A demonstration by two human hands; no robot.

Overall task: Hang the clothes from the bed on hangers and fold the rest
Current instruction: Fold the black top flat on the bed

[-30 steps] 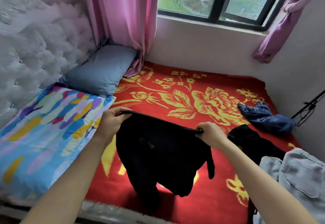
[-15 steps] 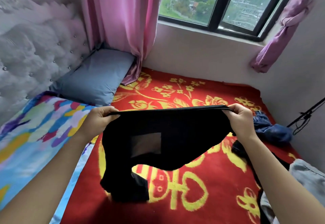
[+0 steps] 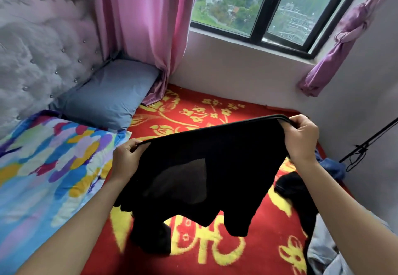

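Black garment (image 3: 215, 167) held spread above the bed's red blanket (image 3: 254, 251)
Left hand (image 3: 127, 156) at 8 o'clock, right hand (image 3: 301, 139) at 3 o'clock, each grip clamped on its top edge; grey pillow (image 3: 107, 95) at 10 o'clock; window (image 3: 258, 5) at 1 o'clock.

- Daylight only, coming in through your window (image 3: 269, 11). The room is evenly bright, with no lamp glare.
- The sky strip at the top of the pane is blown out to white.
- Light is diffuse, and shadow edges on the red blanket (image 3: 258, 112) are soft.
- The black garment (image 3: 215, 156) is crushed to flat black and its folds are unreadable. One thinner patch shows grey.
- Wide-angle bend: the window frame and wall lines lean towards the edges.
- The headboard (image 3: 32, 48) at left is soft and smeared, as are the lower corners.
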